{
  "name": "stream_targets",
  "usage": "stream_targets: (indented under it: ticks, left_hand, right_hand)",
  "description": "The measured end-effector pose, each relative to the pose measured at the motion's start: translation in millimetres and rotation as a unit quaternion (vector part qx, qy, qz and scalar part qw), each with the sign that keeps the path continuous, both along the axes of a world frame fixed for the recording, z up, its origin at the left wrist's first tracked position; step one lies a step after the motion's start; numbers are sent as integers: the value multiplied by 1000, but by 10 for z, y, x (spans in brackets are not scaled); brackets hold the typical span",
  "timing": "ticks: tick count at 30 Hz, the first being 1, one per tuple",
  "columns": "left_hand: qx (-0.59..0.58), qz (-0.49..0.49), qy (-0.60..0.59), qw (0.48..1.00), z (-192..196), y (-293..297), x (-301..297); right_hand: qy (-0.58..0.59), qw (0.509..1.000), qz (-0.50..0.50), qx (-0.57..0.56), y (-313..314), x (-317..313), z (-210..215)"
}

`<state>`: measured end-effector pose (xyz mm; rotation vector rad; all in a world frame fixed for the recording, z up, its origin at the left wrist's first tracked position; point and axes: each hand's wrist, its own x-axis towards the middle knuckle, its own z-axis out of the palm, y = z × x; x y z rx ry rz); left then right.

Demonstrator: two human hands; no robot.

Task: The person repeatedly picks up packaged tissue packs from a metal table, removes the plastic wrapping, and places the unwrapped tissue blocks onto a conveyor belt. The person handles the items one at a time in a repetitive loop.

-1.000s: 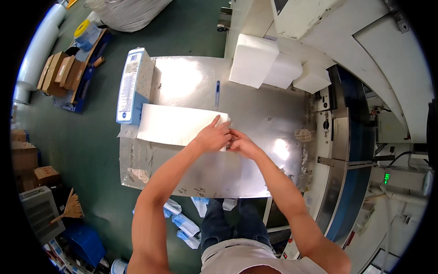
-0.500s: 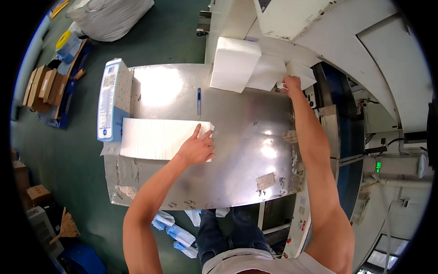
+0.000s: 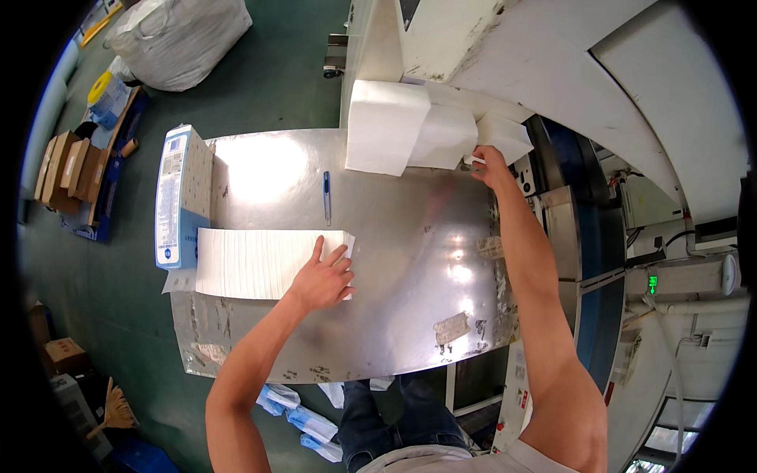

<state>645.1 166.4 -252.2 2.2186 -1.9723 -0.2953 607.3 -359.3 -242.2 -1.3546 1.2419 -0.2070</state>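
A long row of thin white folded sheets stands packed on the metal table. My left hand rests on its right end, fingers spread, index finger stretched over the top. At the back right, several white stacks lean against a machine: a tall one, a middle one and a small one. Just in front of the small stack, my right hand pinches a small white piece, whose kind I cannot make out. A blue-and-white carton stands at the row's left end.
A blue utility knife lies on the metal table behind the row. Worn tape patches mark its surface. The machine borders the back and right. Blue-and-white wrappers lie on the floor by my legs.
The whole view has shifted, so the table sits lower and further left. My right hand has drawn back slightly from the small stack; the left stays on the row of sheets.
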Motion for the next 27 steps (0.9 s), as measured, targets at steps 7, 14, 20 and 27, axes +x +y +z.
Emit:
stream_targets:
  ticks: [7, 14, 20, 27]
  left_hand:
    - [0, 4, 6, 1000, 33, -2, -1]
    - [8, 7, 5, 1000, 69, -36, -18]
    - [10, 20, 11, 1000, 36, -10, -34]
    - [6, 14, -2, 1000, 40, -10, -36]
  right_hand:
    - [-68, 982, 45, 168, 30, -94, 274]
    - [-15, 948, 263, -179, 116, -188, 150]
    - [183, 776, 430, -424, 421, -120, 173]
    - [53, 646, 375, -663, 461, 321, 543]
